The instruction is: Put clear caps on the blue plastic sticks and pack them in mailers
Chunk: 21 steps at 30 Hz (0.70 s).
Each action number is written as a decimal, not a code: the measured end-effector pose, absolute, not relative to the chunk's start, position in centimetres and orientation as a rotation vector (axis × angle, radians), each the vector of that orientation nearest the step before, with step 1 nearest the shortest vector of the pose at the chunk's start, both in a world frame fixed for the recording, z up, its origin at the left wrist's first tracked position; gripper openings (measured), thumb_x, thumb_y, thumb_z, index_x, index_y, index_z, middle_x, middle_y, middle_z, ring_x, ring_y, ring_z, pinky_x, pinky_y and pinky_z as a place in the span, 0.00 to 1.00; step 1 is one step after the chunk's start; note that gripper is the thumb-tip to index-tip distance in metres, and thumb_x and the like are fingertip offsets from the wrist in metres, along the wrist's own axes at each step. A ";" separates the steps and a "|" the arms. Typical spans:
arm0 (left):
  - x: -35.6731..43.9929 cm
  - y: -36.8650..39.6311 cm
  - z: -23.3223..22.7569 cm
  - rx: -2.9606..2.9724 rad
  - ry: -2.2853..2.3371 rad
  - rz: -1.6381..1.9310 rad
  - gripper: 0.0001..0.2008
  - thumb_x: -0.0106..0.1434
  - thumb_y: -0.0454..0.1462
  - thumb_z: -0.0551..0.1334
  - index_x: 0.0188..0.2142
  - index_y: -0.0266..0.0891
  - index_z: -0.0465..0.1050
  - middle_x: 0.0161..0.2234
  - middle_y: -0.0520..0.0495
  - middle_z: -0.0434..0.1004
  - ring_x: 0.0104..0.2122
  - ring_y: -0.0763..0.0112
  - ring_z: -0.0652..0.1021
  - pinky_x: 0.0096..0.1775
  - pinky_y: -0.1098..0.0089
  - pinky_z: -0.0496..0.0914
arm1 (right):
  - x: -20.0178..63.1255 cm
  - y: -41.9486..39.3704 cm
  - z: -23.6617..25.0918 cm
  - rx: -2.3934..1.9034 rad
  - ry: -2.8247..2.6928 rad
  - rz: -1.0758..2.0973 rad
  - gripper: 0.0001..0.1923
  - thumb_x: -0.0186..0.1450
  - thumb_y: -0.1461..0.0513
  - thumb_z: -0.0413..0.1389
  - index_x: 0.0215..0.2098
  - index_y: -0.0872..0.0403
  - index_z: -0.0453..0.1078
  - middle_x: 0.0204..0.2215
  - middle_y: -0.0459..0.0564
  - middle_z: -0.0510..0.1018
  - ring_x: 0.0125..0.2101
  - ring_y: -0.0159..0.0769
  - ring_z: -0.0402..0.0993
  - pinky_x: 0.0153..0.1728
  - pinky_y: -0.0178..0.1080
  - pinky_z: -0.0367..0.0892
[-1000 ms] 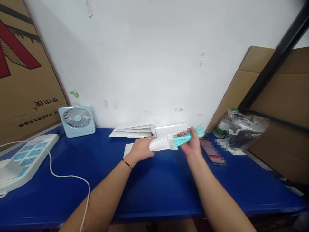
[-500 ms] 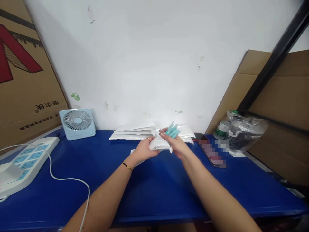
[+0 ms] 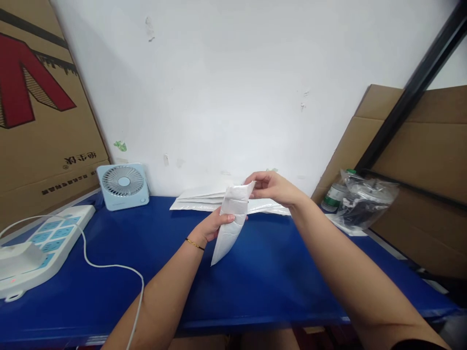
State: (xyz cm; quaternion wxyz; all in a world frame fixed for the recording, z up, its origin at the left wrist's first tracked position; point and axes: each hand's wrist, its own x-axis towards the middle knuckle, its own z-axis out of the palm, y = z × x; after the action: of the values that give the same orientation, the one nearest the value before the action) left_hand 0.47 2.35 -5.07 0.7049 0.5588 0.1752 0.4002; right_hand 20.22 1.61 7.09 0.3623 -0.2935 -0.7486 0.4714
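A white padded envelope is held tilted above the blue table, its upper end leaning right. My left hand is closed around its left side, thumb across the front face. At the top right corner, the fingers of my right hand are bent together on the envelope's edge. No teal strips show now; whether they are inside the envelope is hidden. Behind it, a stack of white padded envelopes lies against the wall, partly covered by my hands.
On the blue table stand a light blue fan and a white power strip at left, its cable crossing my left forearm. A bottle and a clear plastic bag stand right. Cardboard flanks that side.
The envelope has swung from lying flat to a steep tilt. My right hand has moved up to its top edge, and the teal strips it held have gone from view.
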 end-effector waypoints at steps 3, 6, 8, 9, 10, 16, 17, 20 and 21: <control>0.5 2.4 -4.4 1.230 0.397 0.930 0.35 0.42 0.49 0.71 0.48 0.37 0.68 0.42 0.39 0.74 0.40 0.57 0.74 0.40 0.64 0.67 | 20.1 2.7 6.8 -0.804 -1.863 1.060 0.10 0.49 0.62 0.65 0.28 0.57 0.73 0.26 0.46 0.76 0.29 0.33 0.72 0.32 0.36 0.69; 0.6 2.2 -2.7 1.233 0.474 1.188 0.36 0.42 0.48 0.71 0.50 0.40 0.66 0.45 0.41 0.73 0.44 0.58 0.73 0.43 0.65 0.67 | 19.8 2.8 7.1 -0.830 -1.731 0.886 0.09 0.48 0.62 0.66 0.26 0.55 0.73 0.24 0.45 0.74 0.27 0.33 0.70 0.29 0.36 0.69; 0.6 1.7 -1.5 1.322 0.535 1.404 0.30 0.46 0.47 0.70 0.48 0.40 0.68 0.45 0.43 0.73 0.45 0.60 0.72 0.46 0.65 0.66 | 20.1 1.7 6.9 -0.814 -1.673 0.744 0.07 0.48 0.62 0.66 0.26 0.53 0.74 0.26 0.45 0.75 0.30 0.36 0.71 0.32 0.38 0.70; 0.5 1.2 -1.1 1.398 0.587 1.478 0.25 0.49 0.46 0.68 0.46 0.40 0.70 0.44 0.44 0.73 0.45 0.61 0.72 0.47 0.65 0.65 | 20.5 0.7 6.6 -0.809 -1.677 0.670 0.07 0.49 0.62 0.65 0.26 0.52 0.74 0.28 0.46 0.76 0.33 0.37 0.71 0.35 0.39 0.70; 0.3 0.5 -0.8 1.498 0.653 1.520 0.19 0.52 0.44 0.66 0.43 0.40 0.71 0.41 0.45 0.74 0.43 0.62 0.73 0.47 0.64 0.65 | 21.0 -0.6 6.0 -0.811 -1.709 0.598 0.06 0.49 0.63 0.65 0.27 0.51 0.75 0.31 0.47 0.77 0.36 0.39 0.71 0.38 0.41 0.70; -0.9 -6.8 -4.2 2.140 0.878 1.060 0.05 0.55 0.34 0.62 0.32 0.43 0.75 0.39 0.48 0.73 0.41 0.65 0.73 0.46 0.67 0.65 | 24.2 -9.1 -2.4 -0.846 -2.208 0.464 0.05 0.60 0.64 0.57 0.34 0.50 0.74 0.35 0.52 0.77 0.36 0.38 0.73 0.37 0.38 0.68; -0.9 -8.0 -5.4 2.125 0.919 0.922 0.06 0.55 0.33 0.61 0.32 0.43 0.75 0.39 0.48 0.73 0.38 0.67 0.73 0.43 0.69 0.66 | 24.4 -10.1 -4.1 -0.879 -2.232 0.514 0.04 0.60 0.64 0.56 0.33 0.50 0.74 0.34 0.51 0.77 0.35 0.37 0.74 0.36 0.37 0.69; -0.1 -10.5 -8.3 2.053 1.049 0.701 0.04 0.56 0.35 0.60 0.31 0.42 0.72 0.39 0.49 0.71 0.31 0.71 0.72 0.35 0.71 0.65 | 24.2 -11.8 -7.9 -0.987 -2.274 0.578 0.01 0.59 0.62 0.58 0.29 0.51 0.71 0.34 0.50 0.76 0.36 0.37 0.73 0.37 0.37 0.68; 0.2 -11.0 -8.9 2.040 1.089 0.695 0.02 0.56 0.36 0.60 0.29 0.41 0.71 0.39 0.49 0.71 0.32 0.71 0.72 0.35 0.71 0.65 | 24.1 -12.2 -8.8 -1.014 -2.254 0.555 0.03 0.60 0.62 0.57 0.27 0.51 0.70 0.33 0.49 0.76 0.37 0.38 0.73 0.37 0.37 0.68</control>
State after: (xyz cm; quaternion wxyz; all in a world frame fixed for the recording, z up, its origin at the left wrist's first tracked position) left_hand 0.23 -11.01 -8.93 0.3556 0.7896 0.4216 0.2690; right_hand 24.10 -12.19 -8.77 0.2995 -0.3818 -0.8490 0.2092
